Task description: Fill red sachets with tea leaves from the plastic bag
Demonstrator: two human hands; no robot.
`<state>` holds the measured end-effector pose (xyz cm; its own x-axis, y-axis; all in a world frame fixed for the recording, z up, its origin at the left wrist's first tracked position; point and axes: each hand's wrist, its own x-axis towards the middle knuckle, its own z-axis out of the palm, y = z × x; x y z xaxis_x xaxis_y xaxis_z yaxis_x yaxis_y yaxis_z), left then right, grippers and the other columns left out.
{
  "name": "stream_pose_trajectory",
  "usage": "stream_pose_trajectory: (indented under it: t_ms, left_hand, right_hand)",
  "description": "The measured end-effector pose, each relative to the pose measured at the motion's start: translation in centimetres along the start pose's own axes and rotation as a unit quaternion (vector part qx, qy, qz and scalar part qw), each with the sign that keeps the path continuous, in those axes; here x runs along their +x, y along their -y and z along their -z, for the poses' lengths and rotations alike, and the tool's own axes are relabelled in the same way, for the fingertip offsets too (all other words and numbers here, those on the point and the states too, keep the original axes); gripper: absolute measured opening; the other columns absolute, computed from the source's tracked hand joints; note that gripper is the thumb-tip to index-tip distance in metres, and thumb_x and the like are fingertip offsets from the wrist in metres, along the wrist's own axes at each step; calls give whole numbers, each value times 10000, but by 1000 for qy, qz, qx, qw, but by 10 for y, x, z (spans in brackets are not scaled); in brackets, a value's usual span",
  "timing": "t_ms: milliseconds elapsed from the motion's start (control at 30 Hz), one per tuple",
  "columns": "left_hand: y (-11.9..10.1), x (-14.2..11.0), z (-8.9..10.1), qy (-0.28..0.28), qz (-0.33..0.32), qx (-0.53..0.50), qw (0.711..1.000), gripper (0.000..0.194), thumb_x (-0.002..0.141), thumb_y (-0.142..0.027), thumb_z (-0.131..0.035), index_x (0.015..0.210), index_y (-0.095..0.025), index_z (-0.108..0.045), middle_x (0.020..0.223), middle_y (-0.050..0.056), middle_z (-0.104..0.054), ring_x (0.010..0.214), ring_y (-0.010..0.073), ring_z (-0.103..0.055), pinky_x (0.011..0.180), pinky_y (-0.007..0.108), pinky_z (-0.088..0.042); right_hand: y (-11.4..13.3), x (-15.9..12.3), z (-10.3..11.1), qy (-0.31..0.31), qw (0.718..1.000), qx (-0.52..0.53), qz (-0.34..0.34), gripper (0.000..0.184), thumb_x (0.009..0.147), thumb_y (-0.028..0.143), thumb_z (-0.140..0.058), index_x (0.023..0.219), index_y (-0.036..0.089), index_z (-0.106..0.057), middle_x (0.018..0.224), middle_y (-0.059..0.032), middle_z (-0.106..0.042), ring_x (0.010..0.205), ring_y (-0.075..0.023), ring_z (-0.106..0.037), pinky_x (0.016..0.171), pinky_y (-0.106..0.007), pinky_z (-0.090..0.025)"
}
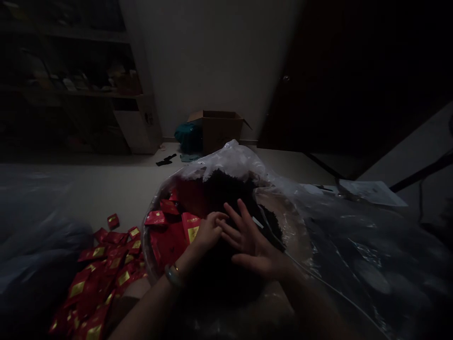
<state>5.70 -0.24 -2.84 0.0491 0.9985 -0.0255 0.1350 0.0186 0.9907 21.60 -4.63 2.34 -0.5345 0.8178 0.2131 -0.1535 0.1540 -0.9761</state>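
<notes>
My left hand (209,232), with bangles (174,275) at the wrist, is over a round tub (146,255). Its fingers are loosely bent and apart, their tips meeting the fingers of my right hand (252,245). That right hand is open, fingers stretched and spread, with nothing seen in it. Below both hands lies a dark, loose, shaggy heap (226,189); its kind is unclear in the dim light. Beside my left hand stands a red packet with a gold label (193,231). More red packets (155,218) lie in the tub's left side.
Clear plastic sheeting (233,153) rises over the tub's far rim. Many red packets (113,259) are piled on the floor at left. A white cord (318,278) runs right across a plastic-covered dark bundle (368,269). Behind stand an open cardboard box (222,130) and shelves (92,92).
</notes>
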Motion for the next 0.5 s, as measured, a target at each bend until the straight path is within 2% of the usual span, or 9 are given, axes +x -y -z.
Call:
stream_pose_trajectory:
  t_ms: [33,67,100,167,233,300,367,500]
  left_hand:
    - [-3,-1,3,-3,-40,83,996,141,745,-153,-568,829,-176,-679,877,51,-650,804,172,-582,738,280,-462]
    - [-7,-2,9,-14,-77,183,980,165,784,-149,-542,857,-182,-686,918,63,-653,860,193,-575,796,308,-453]
    - [-10,-2,17,-28,-101,287,952,195,819,-155,-518,905,-188,-690,965,76,-653,907,213,-562,841,334,-438]
    - [-17,0,36,-65,-94,445,888,214,860,-225,-517,987,-201,-688,1038,98,-646,1012,265,-517,890,371,-407]
    - [-22,1,56,-74,-55,540,837,293,805,-318,-619,1068,-200,-670,1128,128,-615,1059,312,-488,878,386,-399]
    - [-24,1,72,-45,-11,588,808,385,731,-391,-688,1059,-191,-671,1135,145,-610,1036,337,-502,821,381,-404]
    - [-25,1,81,-4,26,610,792,365,667,-390,-730,962,-179,-692,1070,147,-632,980,335,-535,765,355,-404]
    - [-21,1,81,23,34,617,786,249,680,-301,-717,869,-142,-686,1006,157,-642,894,296,-584,687,313,-399]
  right_hand:
    - [4,-2,-2,15,1000,13,2,1006,710,453,-748,1456,478,-75,1563,-47,-216,1315,-252,-439,997,-428,-441]
    - [7,-3,-1,16,1000,24,0,925,742,456,-722,1453,472,-132,1565,-39,-213,1343,-248,-400,1038,-438,-401]
    - [8,-3,2,14,999,30,-8,822,772,449,-697,1443,448,-223,1551,-41,-257,1347,-246,-393,1060,-442,-378]
    - [6,-4,11,22,998,19,-47,607,811,422,-663,1370,359,-432,1469,-69,-418,1297,-254,-465,1055,-450,-395]
    - [0,-3,20,32,995,-26,-93,465,823,407,-646,1262,278,-568,1340,-93,-561,1187,-263,-574,998,-458,-458]
    - [-8,-2,25,33,988,-101,-109,406,816,387,-648,1195,245,-623,1244,-93,-633,1095,-261,-632,951,-458,-497]
    - [-14,-1,27,32,979,-177,-98,365,810,353,-647,1159,247,-649,1201,-82,-662,1061,-256,-644,933,-453,-507]
    - [-23,1,29,47,963,-249,-87,342,825,287,-607,1162,251,-650,1191,-78,-671,1045,-252,-649,915,-447,-510]
